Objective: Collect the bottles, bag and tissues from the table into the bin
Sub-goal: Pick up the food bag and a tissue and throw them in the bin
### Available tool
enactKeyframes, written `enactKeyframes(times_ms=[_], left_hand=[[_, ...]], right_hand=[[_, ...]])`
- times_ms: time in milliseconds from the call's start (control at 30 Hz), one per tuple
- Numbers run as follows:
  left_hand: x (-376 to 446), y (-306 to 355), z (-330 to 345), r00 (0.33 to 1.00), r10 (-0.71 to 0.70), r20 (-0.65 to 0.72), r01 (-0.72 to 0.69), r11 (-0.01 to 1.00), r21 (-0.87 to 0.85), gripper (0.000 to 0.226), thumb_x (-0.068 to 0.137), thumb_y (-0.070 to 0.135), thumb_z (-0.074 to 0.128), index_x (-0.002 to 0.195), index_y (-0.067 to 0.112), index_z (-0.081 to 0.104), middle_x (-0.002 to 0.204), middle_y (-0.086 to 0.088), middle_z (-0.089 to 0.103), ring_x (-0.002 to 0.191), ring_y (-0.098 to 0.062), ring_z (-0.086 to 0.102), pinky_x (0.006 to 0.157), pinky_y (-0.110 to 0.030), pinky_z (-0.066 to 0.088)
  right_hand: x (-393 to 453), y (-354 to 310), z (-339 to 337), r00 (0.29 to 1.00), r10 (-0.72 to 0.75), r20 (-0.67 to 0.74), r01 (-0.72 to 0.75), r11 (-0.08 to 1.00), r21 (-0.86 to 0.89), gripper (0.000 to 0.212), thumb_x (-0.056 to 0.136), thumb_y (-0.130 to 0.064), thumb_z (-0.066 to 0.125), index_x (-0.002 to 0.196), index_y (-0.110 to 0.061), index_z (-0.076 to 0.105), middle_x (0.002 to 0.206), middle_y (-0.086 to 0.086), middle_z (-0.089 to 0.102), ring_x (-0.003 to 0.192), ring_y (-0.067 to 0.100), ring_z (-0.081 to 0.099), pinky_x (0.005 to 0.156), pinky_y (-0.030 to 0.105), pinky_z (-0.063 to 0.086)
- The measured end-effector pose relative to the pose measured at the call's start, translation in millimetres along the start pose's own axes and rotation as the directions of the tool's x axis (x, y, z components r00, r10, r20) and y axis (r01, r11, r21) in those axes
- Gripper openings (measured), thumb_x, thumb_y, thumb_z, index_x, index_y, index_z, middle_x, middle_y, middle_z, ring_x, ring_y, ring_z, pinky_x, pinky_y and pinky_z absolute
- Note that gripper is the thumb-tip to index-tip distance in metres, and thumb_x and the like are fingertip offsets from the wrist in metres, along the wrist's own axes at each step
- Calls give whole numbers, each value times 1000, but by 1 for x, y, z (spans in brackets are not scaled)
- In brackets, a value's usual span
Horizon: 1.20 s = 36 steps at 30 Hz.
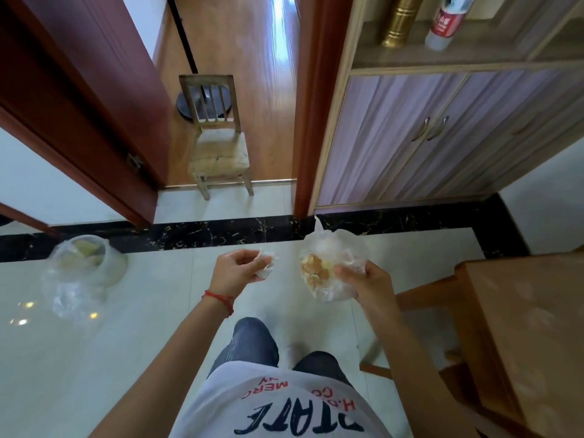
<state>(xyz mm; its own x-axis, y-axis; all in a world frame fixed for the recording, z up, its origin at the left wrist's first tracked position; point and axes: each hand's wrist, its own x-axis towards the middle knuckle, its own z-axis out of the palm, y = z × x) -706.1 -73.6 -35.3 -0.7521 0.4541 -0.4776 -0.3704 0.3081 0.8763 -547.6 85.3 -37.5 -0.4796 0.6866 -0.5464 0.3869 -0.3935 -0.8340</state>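
My left hand [235, 269] is closed on crumpled white tissues [266, 264], held out in front of me at waist height. My right hand [363, 279] grips a clear plastic bag [331, 263] with brownish food scraps inside; its knotted top points up. The bin [88, 263], lined with a clear plastic bag and holding some pale waste, stands on the floor at the left, well apart from both hands. The wooden table [531, 336] is at the lower right edge. No bottles show on it.
A small wooden chair [218, 143] stands in the open doorway ahead. A red-brown door [82, 99] is at left and a cabinet [442, 134] at right, with a bottle [445, 20] on its shelf. A wooden chair [423, 298] sits beside the table. My legs are below.
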Motion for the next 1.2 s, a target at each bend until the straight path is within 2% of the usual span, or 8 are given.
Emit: enactKeyframes(times_ms=[100,233,433,567,800,967,1100,1200], left_hand=[[35,17,7,999,5,44,-7,999,33,4,78,9,68,75,13,67,71,-2,68,65,-10,62,56,-16,54],[88,47,15,994,14,106,-19,998,52,7,77,10,69,72,14,68,61,5,69,60,-5,63,56,-16,54],[165,100,27,980,-15,198,-1,997,80,9,78,6,68,71,12,66,53,8,68,53,-1,64,52,-14,53],[209,124,34,964,-26,266,-6,993,118,5,78,6,68,75,9,66,61,2,69,55,-2,65,53,-15,54],[264,152,67,914,-45,404,-46,976,213,7,78,7,67,72,11,66,66,-2,68,54,-5,64,51,-14,52],[284,161,113,846,-106,523,-74,947,311,1,78,4,67,77,4,66,64,-1,66,50,-2,62,53,-14,54],[287,162,162,758,-171,629,-97,925,368,8,80,-1,63,88,-1,62,51,9,66,50,0,63,49,-11,51],[282,162,201,711,-204,673,-120,908,402,16,80,-2,63,96,-6,63,69,-3,65,60,-8,63,50,-12,52]], right_hand=[[26,-15,6,999,-27,-34,26,999,-41,23,72,-12,75,85,4,65,74,12,62,70,24,57,66,36,50],[65,-34,18,992,-96,-77,82,982,-170,17,76,-16,73,68,-7,60,58,0,54,57,14,50,52,16,42],[116,-70,43,990,-61,-124,51,995,-84,13,80,-15,69,86,-5,65,74,4,65,67,15,62,63,22,51],[147,-91,61,980,-84,-178,66,992,-104,29,80,-14,69,92,11,62,77,18,60,74,29,58,78,43,51],[175,-107,60,930,-20,-368,24,1000,5,21,79,-15,70,77,5,62,67,12,59,67,24,56,63,26,49],[173,-104,41,876,97,-472,-5,982,191,13,76,-14,73,78,-4,65,84,25,66,86,42,64,81,50,52],[165,-107,15,795,167,-583,12,957,290,8,78,-10,70,80,-6,63,68,8,63,64,21,61,58,20,52],[158,-103,-8,730,208,-651,54,932,358,9,77,-8,71,78,-4,62,65,2,60,60,15,57,56,21,45]])
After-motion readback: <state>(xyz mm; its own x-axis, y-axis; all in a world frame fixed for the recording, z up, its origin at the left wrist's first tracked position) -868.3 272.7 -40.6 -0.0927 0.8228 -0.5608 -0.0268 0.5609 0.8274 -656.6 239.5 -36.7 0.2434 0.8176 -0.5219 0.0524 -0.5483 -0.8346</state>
